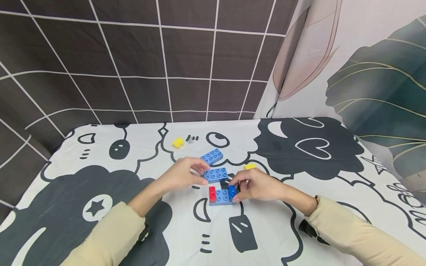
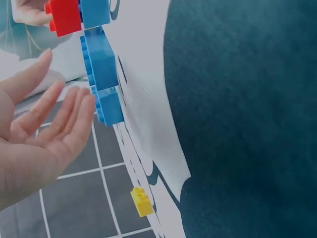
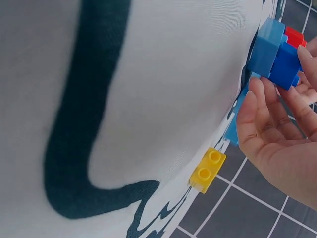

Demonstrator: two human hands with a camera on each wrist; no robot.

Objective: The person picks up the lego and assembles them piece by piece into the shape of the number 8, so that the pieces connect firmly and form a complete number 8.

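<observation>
Nearest the person lies a light blue toy brick with a red brick on its left end. On its right end sits a dark blue brick, which my right hand pinches between thumb and fingers. My left hand is beside a second light blue brick, just beyond the first. Its fingers look loose and hold nothing in the left wrist view. Behind it, a third light blue brick lies at a slant, partly hidden by the left hand.
One yellow brick lies toward the back, left of the blue bricks. Another yellow brick is just beyond the right hand, studs showing in the right wrist view. A patterned cloth covers the surface; a dark gridded curtain hangs behind.
</observation>
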